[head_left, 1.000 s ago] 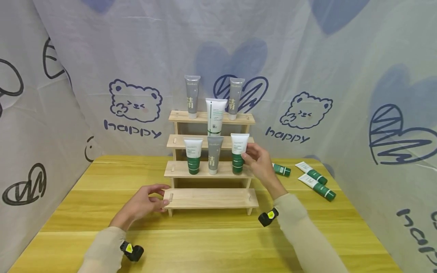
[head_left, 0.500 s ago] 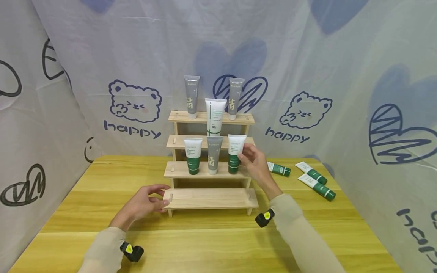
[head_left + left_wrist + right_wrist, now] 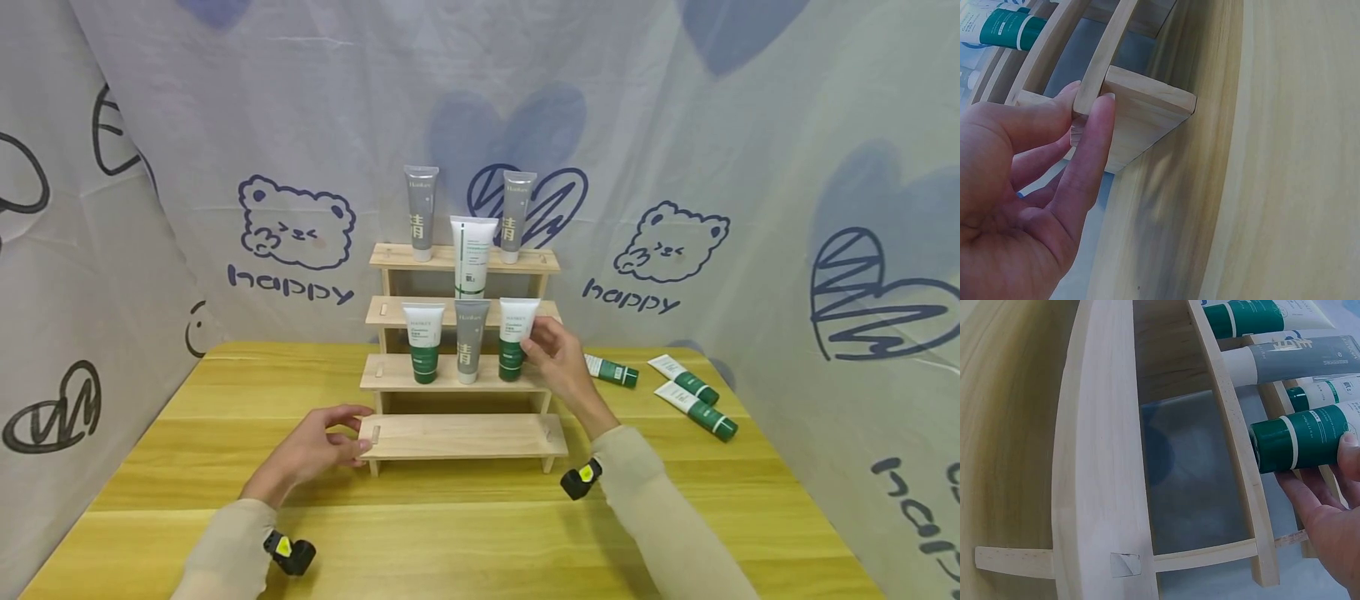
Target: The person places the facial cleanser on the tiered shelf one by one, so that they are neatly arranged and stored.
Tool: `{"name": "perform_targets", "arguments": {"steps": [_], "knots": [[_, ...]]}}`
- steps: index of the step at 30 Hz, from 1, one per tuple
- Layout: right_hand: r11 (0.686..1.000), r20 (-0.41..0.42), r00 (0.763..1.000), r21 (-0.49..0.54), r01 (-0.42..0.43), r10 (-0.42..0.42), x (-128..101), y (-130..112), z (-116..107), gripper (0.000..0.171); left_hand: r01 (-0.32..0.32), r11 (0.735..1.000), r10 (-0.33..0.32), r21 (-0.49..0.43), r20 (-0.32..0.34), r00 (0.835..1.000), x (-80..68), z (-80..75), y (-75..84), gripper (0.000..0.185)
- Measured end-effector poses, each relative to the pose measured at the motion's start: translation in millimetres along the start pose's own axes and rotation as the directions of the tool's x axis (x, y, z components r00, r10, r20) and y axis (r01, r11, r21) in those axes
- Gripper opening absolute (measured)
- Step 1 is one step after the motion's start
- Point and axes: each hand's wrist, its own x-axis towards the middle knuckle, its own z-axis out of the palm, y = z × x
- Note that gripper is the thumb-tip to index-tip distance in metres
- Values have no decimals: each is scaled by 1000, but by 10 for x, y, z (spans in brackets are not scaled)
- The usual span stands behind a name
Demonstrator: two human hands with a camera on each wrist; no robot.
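Three green-capped tubes (image 3: pixel 686 392) flat on the yellow wooden table (image 3: pixel 450 542), bear-print backdrop (image 3: pixel 300 221) behind.

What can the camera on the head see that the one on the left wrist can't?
Only the head view shows the right hand gripping a white tube with a green cap on the second step, and three tubes lying on the yellow table. Only the left wrist view shows the fingertips pinching the step's end. Both show the left hand at the stepped wooden rack.
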Motion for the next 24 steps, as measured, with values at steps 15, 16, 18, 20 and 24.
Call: {"name": "perform_targets", "arguments": {"steps": [15, 16, 18, 20, 24], "knots": [[1000, 43, 999, 11, 0, -1, -115, -236, 10, 32, -16, 1000, 15, 6, 11, 1000, 0, -5, 9, 57], [1000, 43, 999, 18, 6, -7, -108, -203, 3, 32, -13, 1000, 13, 5, 8, 1000, 0, -5, 11, 56], [999, 41, 999, 25, 21, -22, -92, -122, -11, 32, -8, 1000, 8, 6, 2, 1000, 0, -3, 14, 56], [999, 39, 998, 26, 40, -41, -76, -42, -24, 33, -4, 1000, 4, 9, 2, 1000, 1, -2, 15, 57], [999, 31, 998, 12, 47, -47, -56, 58, -39, 33, 12, 1000, -12, 6, -9, 1000, 6, 1, 10, 57]]}}
